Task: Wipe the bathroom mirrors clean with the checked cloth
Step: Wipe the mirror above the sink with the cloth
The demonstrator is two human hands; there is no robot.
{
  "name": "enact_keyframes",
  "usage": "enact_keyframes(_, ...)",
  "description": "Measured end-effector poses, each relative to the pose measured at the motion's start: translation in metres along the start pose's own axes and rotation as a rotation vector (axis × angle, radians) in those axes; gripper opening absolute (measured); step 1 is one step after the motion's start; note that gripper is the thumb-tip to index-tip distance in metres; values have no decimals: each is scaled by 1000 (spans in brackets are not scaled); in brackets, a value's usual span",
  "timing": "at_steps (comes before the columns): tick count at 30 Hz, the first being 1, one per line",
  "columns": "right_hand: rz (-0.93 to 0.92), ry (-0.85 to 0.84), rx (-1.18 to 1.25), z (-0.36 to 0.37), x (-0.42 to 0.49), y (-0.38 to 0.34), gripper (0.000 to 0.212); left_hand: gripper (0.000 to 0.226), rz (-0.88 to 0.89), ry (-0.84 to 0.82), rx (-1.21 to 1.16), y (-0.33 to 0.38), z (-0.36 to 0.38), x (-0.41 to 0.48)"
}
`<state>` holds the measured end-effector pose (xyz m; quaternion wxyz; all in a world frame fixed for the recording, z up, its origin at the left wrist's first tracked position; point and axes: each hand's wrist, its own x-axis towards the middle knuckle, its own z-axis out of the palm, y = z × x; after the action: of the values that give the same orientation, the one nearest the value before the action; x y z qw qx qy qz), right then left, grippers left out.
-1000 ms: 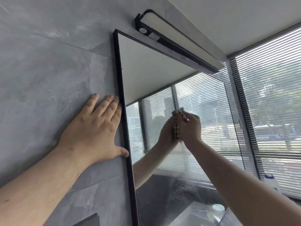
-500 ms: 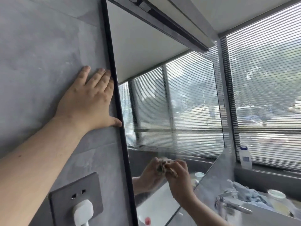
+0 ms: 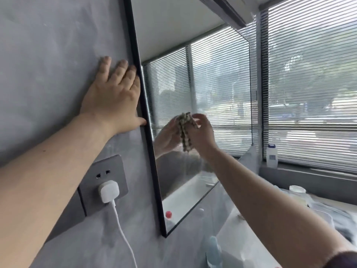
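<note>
A tall black-framed mirror [image 3: 212, 84] hangs on the grey wall and reflects window blinds. My right hand [image 3: 202, 132] grips the bunched checked cloth [image 3: 186, 130] and presses it against the glass at mid-height, left of centre. The cloth and hand are doubled in the reflection. My left hand [image 3: 114, 97] lies flat on the grey wall just left of the mirror's frame, fingers spread, thumb touching the frame edge.
A grey wall socket [image 3: 104, 182] with a white plug and cable [image 3: 123, 235] sits below my left arm. A white bottle [image 3: 271, 155] stands on the window sill. The counter at lower right holds a jar [image 3: 297, 192] and cloths. A light bar [image 3: 231, 10] tops the mirror.
The view has dropped lower, showing the socket fully. My right hand swept the cloth down the mirror, then back up to mid-height. My left hand stayed on the wall.
</note>
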<state>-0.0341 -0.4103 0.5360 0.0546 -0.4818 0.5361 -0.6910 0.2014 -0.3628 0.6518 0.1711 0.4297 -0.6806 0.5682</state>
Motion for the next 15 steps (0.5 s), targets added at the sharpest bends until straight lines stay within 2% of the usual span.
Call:
enact_keyframes(5, -47, 48, -119, 18, -51, 33, 22, 130, -2, -20, 42, 9, 4, -10)
enact_keyframes(11, 49, -96, -232, 31, -192, 145, 14, 130, 13, 13, 45, 10, 6, -9)
enact_keyframes(15, 53, -117, -228, 36, -220, 158, 20, 129, 14, 31, 40, 9, 6, -10)
